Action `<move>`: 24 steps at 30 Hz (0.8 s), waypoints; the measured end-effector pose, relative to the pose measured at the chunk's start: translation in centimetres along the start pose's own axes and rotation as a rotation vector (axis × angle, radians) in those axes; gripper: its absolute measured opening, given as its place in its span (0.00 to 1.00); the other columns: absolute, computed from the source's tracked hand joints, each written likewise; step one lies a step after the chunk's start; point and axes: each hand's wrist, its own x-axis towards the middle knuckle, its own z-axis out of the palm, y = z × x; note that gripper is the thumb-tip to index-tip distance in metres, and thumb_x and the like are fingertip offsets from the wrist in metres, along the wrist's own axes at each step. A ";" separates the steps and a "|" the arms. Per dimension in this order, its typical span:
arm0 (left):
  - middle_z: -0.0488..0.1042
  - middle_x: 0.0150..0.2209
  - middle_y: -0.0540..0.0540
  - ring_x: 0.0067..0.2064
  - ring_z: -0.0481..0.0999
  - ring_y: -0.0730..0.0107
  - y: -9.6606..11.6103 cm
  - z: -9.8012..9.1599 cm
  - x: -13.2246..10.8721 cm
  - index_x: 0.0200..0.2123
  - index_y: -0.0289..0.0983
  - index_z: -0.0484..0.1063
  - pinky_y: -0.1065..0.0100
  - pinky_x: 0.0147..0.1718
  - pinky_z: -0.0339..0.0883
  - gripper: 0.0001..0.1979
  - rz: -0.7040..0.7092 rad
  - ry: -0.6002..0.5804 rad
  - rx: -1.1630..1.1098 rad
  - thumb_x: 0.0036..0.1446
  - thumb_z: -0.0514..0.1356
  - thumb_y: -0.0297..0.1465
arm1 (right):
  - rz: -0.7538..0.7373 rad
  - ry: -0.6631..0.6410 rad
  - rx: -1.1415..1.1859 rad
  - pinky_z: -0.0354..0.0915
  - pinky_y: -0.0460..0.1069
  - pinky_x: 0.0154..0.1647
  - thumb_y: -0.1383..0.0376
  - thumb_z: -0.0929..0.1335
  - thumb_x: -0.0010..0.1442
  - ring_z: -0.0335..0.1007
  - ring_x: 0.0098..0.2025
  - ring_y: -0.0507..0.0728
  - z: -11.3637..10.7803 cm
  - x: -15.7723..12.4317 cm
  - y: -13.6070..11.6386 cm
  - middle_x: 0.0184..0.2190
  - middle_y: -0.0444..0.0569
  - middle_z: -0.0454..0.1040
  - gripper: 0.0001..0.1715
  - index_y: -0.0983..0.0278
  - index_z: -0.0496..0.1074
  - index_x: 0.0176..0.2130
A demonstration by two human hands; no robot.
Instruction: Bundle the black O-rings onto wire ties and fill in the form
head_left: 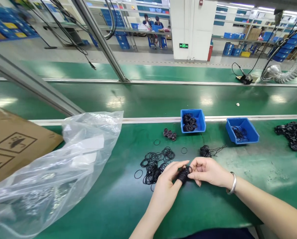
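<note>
Both hands are pinching a bunch of black rubber O-rings (184, 175) between them. The left hand (166, 186) comes in from the bottom and the right hand (208, 172) from the right, with a metal bangle (232, 183) on that wrist. The left fingers (178, 168) and right fingers (197, 166) are closed on the bunch from either side and hide most of it, so I can't count the rings.

Just left of the fingers is a loose pile of O-rings (153, 167) on the green tabletop (213, 209). A tangled black clump (205, 151) sits just above them. Farther up are two blue bins (192, 120) (242, 130) holding more black rings, right by a metal rail (148, 120). Well off to the right is a heap of black parts (291, 139), cut off by the frame and hard to make out. Well left, a clear plastic bag (56, 166) lies against a cardboard box (14, 146).
</note>
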 end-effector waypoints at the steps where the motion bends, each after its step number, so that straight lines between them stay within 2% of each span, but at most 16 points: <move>1: 0.76 0.46 0.44 0.49 0.77 0.62 0.1 0.2 0.2 0.48 0.43 0.77 0.60 0.51 0.72 0.18 0.008 -0.007 -0.021 0.57 0.58 0.24 | -0.007 0.017 0.004 0.64 0.45 0.25 0.48 0.75 0.51 0.66 0.21 0.49 0.0 -0.2 0.0 0.21 0.38 0.68 0.27 0.65 0.65 0.34; 3: 0.76 0.47 0.44 0.50 0.77 0.62 0.2 0.6 0.5 0.48 0.42 0.78 0.61 0.52 0.71 0.18 0.027 -0.016 -0.030 0.56 0.57 0.24 | -0.019 0.041 -0.030 0.63 0.45 0.25 0.48 0.74 0.53 0.66 0.21 0.49 -0.2 -0.7 0.0 0.21 0.37 0.67 0.25 0.64 0.65 0.33; 6: 0.78 0.48 0.46 0.51 0.76 0.62 0.4 1.1 0.9 0.47 0.44 0.78 0.59 0.54 0.70 0.22 0.061 -0.024 0.057 0.53 0.55 0.21 | -0.068 0.114 -0.239 0.62 0.45 0.26 0.51 0.72 0.58 0.65 0.22 0.49 -0.4 -1.4 -0.4 0.21 0.39 0.66 0.20 0.64 0.66 0.32; 10: 0.80 0.45 0.48 0.48 0.78 0.63 0.9 1.5 1.7 0.48 0.45 0.77 0.58 0.52 0.71 0.24 0.089 -0.029 0.150 0.52 0.53 0.20 | -0.173 0.240 -0.431 0.65 0.46 0.31 0.57 0.73 0.58 0.65 0.28 0.50 -0.7 -2.3 -1.0 0.30 0.43 0.69 0.15 0.63 0.69 0.39; 13: 0.80 0.46 0.48 0.50 0.77 0.63 0.9 1.8 2.1 0.49 0.44 0.76 0.58 0.53 0.70 0.26 0.113 -0.030 0.183 0.51 0.52 0.19 | -0.222 0.298 -0.432 0.66 0.46 0.33 0.58 0.73 0.58 0.65 0.31 0.51 -0.6 -2.3 -1.3 0.35 0.45 0.68 0.15 0.63 0.69 0.41; 15: 0.79 0.47 0.48 0.50 0.77 0.63 0.7 1.9 2.3 0.50 0.45 0.76 0.58 0.53 0.70 0.26 0.110 -0.029 0.186 0.52 0.53 0.19 | -0.262 0.348 -0.441 0.66 0.46 0.32 0.58 0.70 0.61 0.65 0.32 0.51 -0.7 -2.1 -1.3 0.35 0.46 0.67 0.11 0.63 0.70 0.37; 17: 0.79 0.46 0.48 0.49 0.77 0.63 0.4 2.0 2.4 0.49 0.45 0.76 0.59 0.52 0.70 0.23 0.087 -0.025 0.153 0.54 0.54 0.21 | -0.300 0.401 -0.399 0.65 0.46 0.30 0.58 0.68 0.63 0.64 0.30 0.50 -0.8 -1.7 -1.3 0.34 0.45 0.66 0.12 0.63 0.70 0.33; 21: 0.79 0.41 0.46 0.45 0.78 0.62 0.0 1.9 2.6 0.43 0.44 0.81 0.62 0.47 0.74 0.12 -0.048 -0.064 -0.048 0.57 0.60 0.29 | -0.329 0.478 -0.159 0.63 0.45 0.22 0.55 0.70 0.61 0.62 0.23 0.47 -1.3 -1.1 -1.0 0.32 0.43 0.63 0.15 0.64 0.68 0.31; 24: 0.77 0.41 0.46 0.44 0.78 0.61 -0.1 1.9 2.6 0.42 0.43 0.82 0.61 0.46 0.76 0.11 -0.181 -0.086 -0.281 0.56 0.64 0.34 | -0.300 0.496 -0.112 0.64 0.45 0.20 0.55 0.71 0.60 0.65 0.22 0.47 -1.4 -0.9 -0.3 0.32 0.43 0.63 0.17 0.64 0.68 0.30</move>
